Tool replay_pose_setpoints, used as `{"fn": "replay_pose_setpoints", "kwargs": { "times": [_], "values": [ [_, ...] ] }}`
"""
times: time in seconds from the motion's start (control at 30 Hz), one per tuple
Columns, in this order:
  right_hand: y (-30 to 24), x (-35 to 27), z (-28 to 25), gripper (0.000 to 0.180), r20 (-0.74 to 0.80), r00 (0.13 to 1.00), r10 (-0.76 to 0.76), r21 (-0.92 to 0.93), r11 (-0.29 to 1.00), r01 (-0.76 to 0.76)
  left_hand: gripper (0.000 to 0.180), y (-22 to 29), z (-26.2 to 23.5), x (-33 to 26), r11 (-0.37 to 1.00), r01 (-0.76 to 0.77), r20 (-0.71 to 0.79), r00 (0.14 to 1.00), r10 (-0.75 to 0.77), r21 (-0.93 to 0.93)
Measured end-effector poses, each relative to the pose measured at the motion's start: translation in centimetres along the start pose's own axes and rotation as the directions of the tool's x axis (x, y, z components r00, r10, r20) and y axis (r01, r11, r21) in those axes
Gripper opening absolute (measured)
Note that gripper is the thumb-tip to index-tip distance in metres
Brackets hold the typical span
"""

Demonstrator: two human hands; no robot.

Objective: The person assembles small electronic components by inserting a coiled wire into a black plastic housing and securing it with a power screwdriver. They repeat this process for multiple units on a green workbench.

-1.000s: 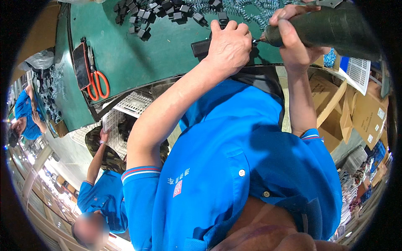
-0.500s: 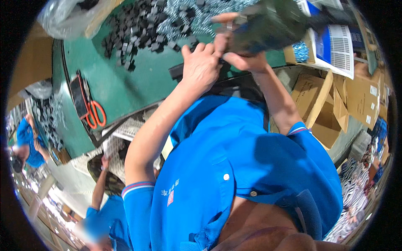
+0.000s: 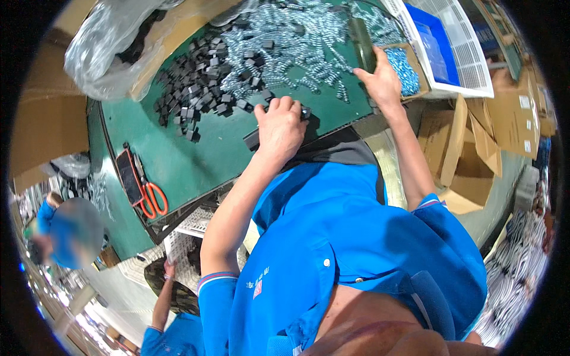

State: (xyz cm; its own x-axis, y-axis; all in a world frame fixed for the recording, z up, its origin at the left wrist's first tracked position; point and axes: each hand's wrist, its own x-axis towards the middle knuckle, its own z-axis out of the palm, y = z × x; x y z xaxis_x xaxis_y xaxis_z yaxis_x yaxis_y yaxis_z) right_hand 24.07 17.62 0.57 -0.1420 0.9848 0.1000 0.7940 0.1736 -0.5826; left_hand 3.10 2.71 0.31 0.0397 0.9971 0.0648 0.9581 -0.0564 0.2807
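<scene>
At the near edge of the green surface (image 3: 178,160): both hands were working, the body leaning over it.
Left hand (image 3: 279,124): grip was closed, knuckles up, pressing down on a dark bar-shaped part (image 3: 252,140) that stuck out from under the palm. I'd judge the press was there to pin it flat against the surface so it couldn't slide.
Right hand (image 3: 380,83): grip was closed around a dark green tool (image 3: 362,38), held upright with its top pointing away from the body. Which end was the working end I couldn't tell.
Part location: right at the surface's near edge, under the left hand, well apart from the tool.
Black blocks (image 3: 199,89): loose pile spread just beyond the left hand, likely kept in easy reach for picking one at a time.
Springs (image 3: 291,41): a wide silvery heap further back, running between the blocks and the right hand.
Small box (image 3: 404,71): open cardboard, blue-white bits inside, touching or just beside the right hand.
White tray (image 3: 469,71): perforated rim, blue inside, off to the right past the box.
Scissors (image 3: 153,199): orange handles, parked at the left edge beside a dark flat item (image 3: 127,175), out of the work zone.
Clear bag (image 3: 113,41): at the far left corner, dark parts inside.
Others: a person's hand (image 3: 169,270) and blue sleeve showed below the surface, not involved here.
</scene>
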Motion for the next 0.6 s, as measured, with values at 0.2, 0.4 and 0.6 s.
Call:
{"fn": "replay_pose_setpoints", "kwargs": {
  "times": [0.2,0.4,0.6],
  "values": [
    [-1.8,-0.1,-5.3,0.039,0.031,1.0,0.0,-0.103,0.995,0.004,0.043,-0.8,-2.2,-2.3,0.996,0.037,-0.202,0.978,-0.053,-0.084],
    [12.2,6.6,-6.1,0.047,0.329,0.942,0.067,-0.47,0.877,0.102,0.059,-2.0,-7.9,-10.3,0.95,0.249,-0.396,0.866,-0.305,-0.188],
    [15.5,10.3,-6.2,0.024,0.435,0.9,-0.038,-0.389,0.893,0.226,0.027,-9.5,-7.5,-30.2,0.515,0.856,-0.551,0.452,-0.702,0.046]
  ]
}}
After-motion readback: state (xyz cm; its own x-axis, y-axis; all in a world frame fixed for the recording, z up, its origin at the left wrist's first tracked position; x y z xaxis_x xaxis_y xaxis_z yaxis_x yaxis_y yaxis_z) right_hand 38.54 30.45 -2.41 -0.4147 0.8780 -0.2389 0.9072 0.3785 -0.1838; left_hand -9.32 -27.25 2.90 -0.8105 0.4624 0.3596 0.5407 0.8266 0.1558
